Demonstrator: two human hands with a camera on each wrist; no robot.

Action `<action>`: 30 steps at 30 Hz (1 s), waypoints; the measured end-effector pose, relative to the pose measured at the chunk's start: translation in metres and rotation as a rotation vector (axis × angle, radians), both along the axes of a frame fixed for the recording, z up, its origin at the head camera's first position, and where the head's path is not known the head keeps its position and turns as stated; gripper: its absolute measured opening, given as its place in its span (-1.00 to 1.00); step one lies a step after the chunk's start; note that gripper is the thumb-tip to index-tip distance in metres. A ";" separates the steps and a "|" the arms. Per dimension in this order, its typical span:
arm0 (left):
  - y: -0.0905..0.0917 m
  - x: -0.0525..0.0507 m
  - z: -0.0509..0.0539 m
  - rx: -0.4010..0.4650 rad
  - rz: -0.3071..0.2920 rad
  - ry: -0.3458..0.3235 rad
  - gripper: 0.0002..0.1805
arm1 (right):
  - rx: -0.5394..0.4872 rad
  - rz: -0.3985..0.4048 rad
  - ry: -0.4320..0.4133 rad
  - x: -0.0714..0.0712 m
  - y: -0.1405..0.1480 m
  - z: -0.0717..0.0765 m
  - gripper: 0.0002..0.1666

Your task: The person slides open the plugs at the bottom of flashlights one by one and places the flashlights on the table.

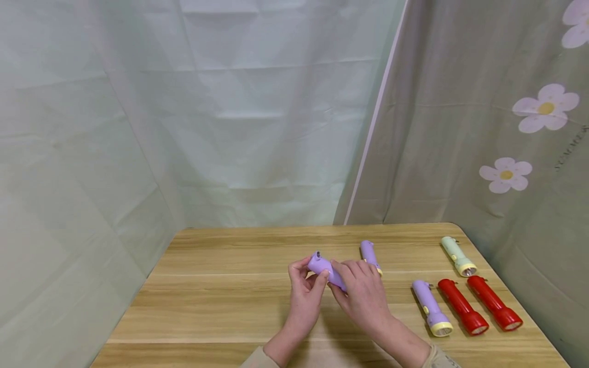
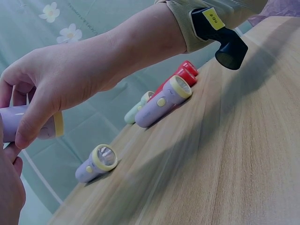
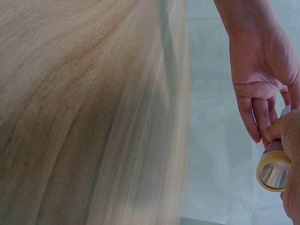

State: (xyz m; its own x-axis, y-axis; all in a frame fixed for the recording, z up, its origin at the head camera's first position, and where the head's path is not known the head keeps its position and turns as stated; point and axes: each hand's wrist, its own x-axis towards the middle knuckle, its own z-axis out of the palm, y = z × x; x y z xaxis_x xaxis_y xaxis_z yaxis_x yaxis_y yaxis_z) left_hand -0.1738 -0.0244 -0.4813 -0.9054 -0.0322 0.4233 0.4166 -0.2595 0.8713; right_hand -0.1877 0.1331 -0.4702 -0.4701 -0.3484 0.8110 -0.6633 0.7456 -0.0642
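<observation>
A purple flashlight is held tilted above the table by both hands. My left hand pinches it near the tail end, thumb on the near side. My right hand grips it toward the head, which is covered in the head view. The right wrist view shows the held flashlight's yellow-rimmed lens beside the right fingers. Just beyond the right hand lies a second purple flashlight, partly hidden by that hand. In the left wrist view, this flashlight lies apart from the others.
On the table's right side lie another purple flashlight, two red flashlights and a pale green flashlight. The wooden table ends at a hanging pale curtain behind, with a flowered grey curtain at right.
</observation>
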 end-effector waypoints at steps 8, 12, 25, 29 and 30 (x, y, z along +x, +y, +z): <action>0.001 0.000 0.000 0.014 -0.003 0.005 -0.48 | 0.005 -0.003 -0.003 0.000 0.000 0.000 -0.41; 0.001 0.000 -0.001 0.019 -0.005 0.009 -0.47 | 0.006 -0.003 -0.005 0.000 0.000 0.000 -0.41; 0.001 0.000 -0.001 0.030 -0.015 0.001 -0.47 | 0.002 0.001 -0.011 0.000 0.000 -0.001 -0.40; 0.001 0.001 -0.001 0.033 -0.019 -0.007 -0.47 | 0.000 0.005 -0.013 -0.001 0.000 -0.002 -0.40; 0.001 0.001 -0.001 0.032 -0.020 -0.009 -0.47 | 0.000 0.006 -0.013 -0.001 0.000 -0.002 -0.39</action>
